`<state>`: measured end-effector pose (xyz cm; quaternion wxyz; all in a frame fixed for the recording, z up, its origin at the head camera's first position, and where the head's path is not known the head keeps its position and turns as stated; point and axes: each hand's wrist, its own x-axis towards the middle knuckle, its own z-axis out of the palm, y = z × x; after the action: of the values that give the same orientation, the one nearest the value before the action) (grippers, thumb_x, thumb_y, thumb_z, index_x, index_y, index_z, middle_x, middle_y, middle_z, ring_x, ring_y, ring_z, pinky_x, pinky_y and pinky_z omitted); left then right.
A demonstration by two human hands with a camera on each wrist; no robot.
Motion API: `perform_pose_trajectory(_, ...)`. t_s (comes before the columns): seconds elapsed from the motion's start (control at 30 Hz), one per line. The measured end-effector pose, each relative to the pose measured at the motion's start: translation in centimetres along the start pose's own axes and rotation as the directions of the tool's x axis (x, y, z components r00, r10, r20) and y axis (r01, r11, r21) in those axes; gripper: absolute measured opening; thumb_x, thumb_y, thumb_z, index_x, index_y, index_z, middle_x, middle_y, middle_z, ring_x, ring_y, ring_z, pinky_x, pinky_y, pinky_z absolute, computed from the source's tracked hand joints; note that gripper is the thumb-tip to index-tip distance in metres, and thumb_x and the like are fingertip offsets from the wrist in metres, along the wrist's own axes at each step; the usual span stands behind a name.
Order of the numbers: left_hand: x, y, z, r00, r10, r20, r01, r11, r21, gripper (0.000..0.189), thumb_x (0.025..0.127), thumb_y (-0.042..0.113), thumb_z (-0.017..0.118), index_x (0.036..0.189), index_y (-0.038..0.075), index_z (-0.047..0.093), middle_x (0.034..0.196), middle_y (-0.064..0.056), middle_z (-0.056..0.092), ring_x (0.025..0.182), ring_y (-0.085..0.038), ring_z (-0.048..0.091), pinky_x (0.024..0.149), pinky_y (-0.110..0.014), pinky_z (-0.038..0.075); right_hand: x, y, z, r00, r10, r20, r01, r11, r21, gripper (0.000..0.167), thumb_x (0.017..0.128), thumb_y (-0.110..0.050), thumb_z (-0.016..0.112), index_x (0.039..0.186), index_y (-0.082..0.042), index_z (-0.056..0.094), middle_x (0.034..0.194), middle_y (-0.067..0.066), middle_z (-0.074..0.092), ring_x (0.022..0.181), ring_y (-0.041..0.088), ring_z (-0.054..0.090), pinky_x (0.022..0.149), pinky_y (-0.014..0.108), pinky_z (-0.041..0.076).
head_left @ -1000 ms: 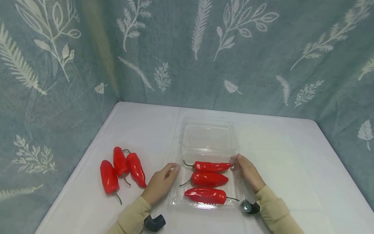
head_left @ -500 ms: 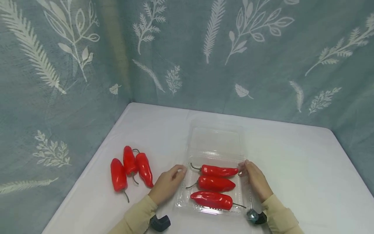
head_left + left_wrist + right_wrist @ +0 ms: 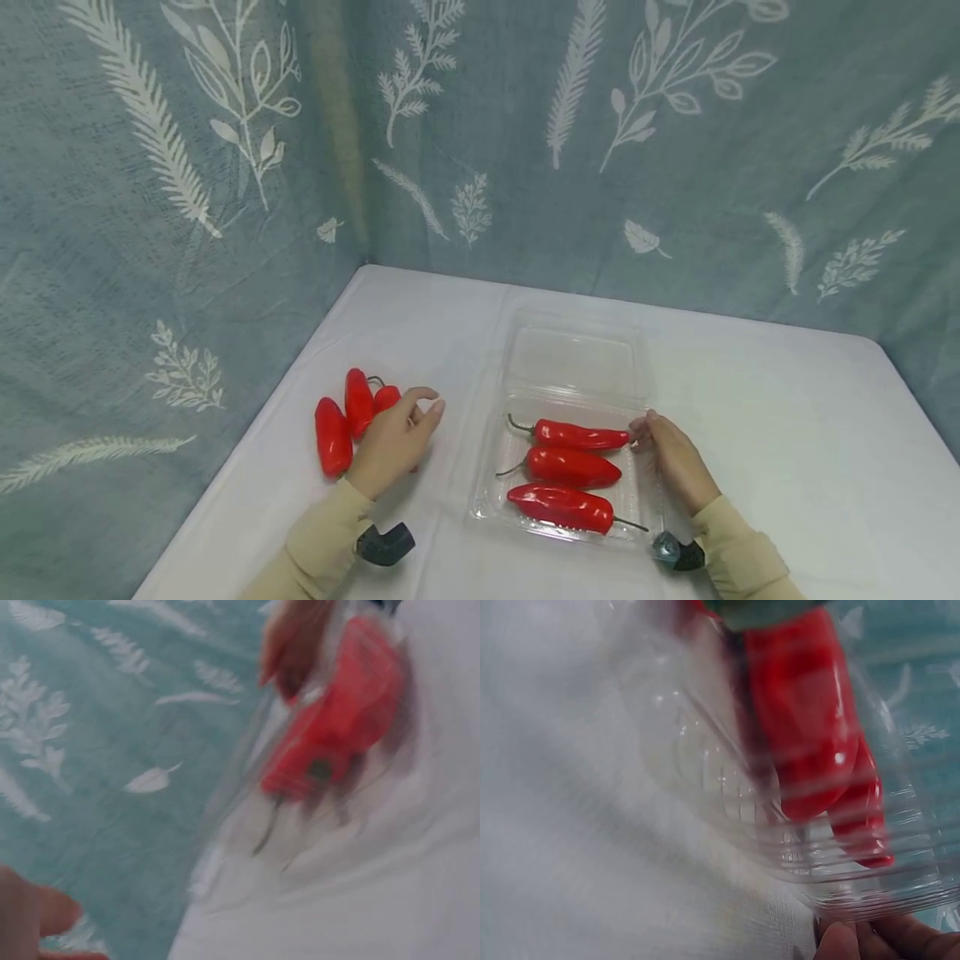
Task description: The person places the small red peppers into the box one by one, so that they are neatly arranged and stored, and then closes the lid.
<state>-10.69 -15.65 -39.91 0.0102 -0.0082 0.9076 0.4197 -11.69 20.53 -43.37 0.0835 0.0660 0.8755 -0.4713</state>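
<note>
By the left hand [image 3: 393, 446], most of one loose pepper [image 3: 387, 397] is hidden; only its upper end and a scrap of its tip are left in sight. The lower ends of the other two loose peppers [image 3: 333, 437], just left of that hand, are partly covered too. Nothing is seen to be held there: the fingers are loosely bent, a narrow gap is left beside the thumb, and whether a pepper is touched underneath cannot be told. The left wrist view is badly blurred. By the right hand [image 3: 678, 462], cut off low in its wrist view, the edge of a hinged container [image 3: 493, 492] is pinched. Thin clear plastic, ribbed at the wall, is easily lost against the white cloth [image 3: 772, 475]. The shallow rectangular lid [image 3: 573, 358] is laid back, ahead of the right hand. Left of that hand, in the base, three glossy, tapered red peppers [image 3: 573, 467] are laid crosswise, their stems thin. Beyond both hands, leaf-printed blue-green fabric [image 3: 540, 217] is hung.
</note>
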Motion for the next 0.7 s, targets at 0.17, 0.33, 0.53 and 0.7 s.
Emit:
perform_pose_trajectory(0.17,-0.4,-1.0,-3.3,0.993,-0.049,-0.107,0.058,0.995,0.084,0.041,0.094,0.031,0.058,0.128,0.009,0.053,0.075,-0.006,0.051,0.058,-0.018,0.049,0.052,-0.027,0.043,-0.1,0.0,-0.1,1.0,0.018,0.0,-0.018,1.0,-0.007,0.056,0.104,-0.042,0.02,0.115,-0.001,0.057,0.105,0.012,0.061,0.097,0.022,0.054,0.078,0.029,0.043)
perform_pose_trajectory(0.33,-0.7,-2.2,-5.7,0.982,-0.083,-0.171,0.111,0.98,0.163,0.05,0.093,0.028,0.057,0.134,0.002,0.046,0.097,-0.017,0.049,0.081,-0.027,0.051,0.057,-0.034,0.052,-0.1,-0.1,-0.2,1.0,0.026,-0.016,-0.026,1.0,0.002,0.056,0.104,-0.043,0.02,0.114,-0.001,0.057,0.103,0.012,0.061,0.093,0.02,0.053,0.075,0.028,0.042)
perform_pose_trajectory(0.53,-0.9,-3.6,-6.2,0.974,-0.18,-0.14,0.204,0.962,0.182,0.059,0.091,0.027,0.06,0.137,-0.001,0.038,0.121,-0.028,0.038,0.106,-0.041,0.04,0.071,-0.048,0.055,-0.1,-0.1,-0.2,0.999,0.032,-0.028,-0.032,0.999,0.007,0.058,0.104,-0.044,0.019,0.114,-0.001,0.057,0.104,0.013,0.061,0.095,0.021,0.053,0.077,0.028,0.042)
perform_pose_trajectory(0.7,-0.9,-4.5,-5.8,0.97,-0.212,-0.122,0.233,0.951,0.203,0.063,0.089,0.024,0.063,0.138,-0.005,0.034,0.125,-0.032,0.033,0.113,-0.047,0.035,0.076,-0.054,0.054,-0.1,0.1,0.0,0.998,0.022,-0.051,-0.022,1.0,0.008,0.057,0.104,-0.044,0.021,0.113,-0.002,0.058,0.103,0.013,0.06,0.096,0.021,0.052,0.08,0.029,0.042)
